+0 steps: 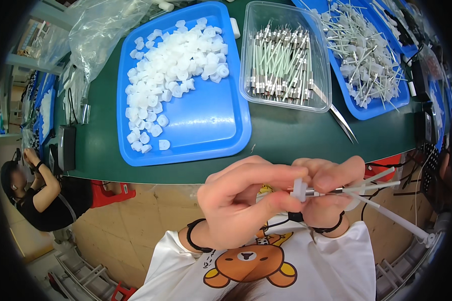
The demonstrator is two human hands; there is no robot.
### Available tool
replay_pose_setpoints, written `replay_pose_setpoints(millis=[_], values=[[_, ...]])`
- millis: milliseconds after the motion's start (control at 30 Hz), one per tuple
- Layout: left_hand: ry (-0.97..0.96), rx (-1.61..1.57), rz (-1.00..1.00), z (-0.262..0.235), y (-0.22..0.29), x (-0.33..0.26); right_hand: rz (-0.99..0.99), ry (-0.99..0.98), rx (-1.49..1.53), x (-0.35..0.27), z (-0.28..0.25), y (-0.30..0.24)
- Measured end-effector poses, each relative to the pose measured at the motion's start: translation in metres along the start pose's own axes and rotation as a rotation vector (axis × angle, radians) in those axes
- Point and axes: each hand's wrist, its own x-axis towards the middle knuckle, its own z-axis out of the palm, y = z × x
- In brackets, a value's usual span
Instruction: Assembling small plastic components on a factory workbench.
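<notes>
In front of my chest both hands meet. My left hand (238,200) pinches a small white plastic cap (299,189) between thumb and fingertips. Closed around thin pale sleeved leads (374,187) with a shiny metal end is my right hand (331,183). The metal end points into the cap; how deep it sits cannot be made out. Pale lead tails stick out to the right, past my right fingers. Beyond my hands, a blue tray (186,153) holds a heap of similar white caps (178,60), and a clear plastic box (286,104) holds many metal-tipped pale green leads (281,65).
At the right, another blue tray (359,111) holds capped leads (366,60). Metal tweezers (342,123) lean against the clear box. Plastic bags (100,35) lie at the back left of the green table (98,145). A person in black (45,200) sits at the left by a red stool (113,194).
</notes>
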Motion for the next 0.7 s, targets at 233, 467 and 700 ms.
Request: replay_pose_setpoints(millis=[233, 467, 700], values=[[0.037, 0.159, 0.02, -0.001, 0.003, 0.002, -0.194, -0.056, -0.124, 0.004, -0.005, 0.01], [0.035, 0.09, 0.056, 0.004, 0.009, 0.013, 0.139, 0.215, 0.033, 0.002, 0.006, 0.002], [0.012, 0.321, 0.193, -0.002, 0.009, 0.013, 0.541, 0.072, 0.451, 0.01, 0.001, -0.013]])
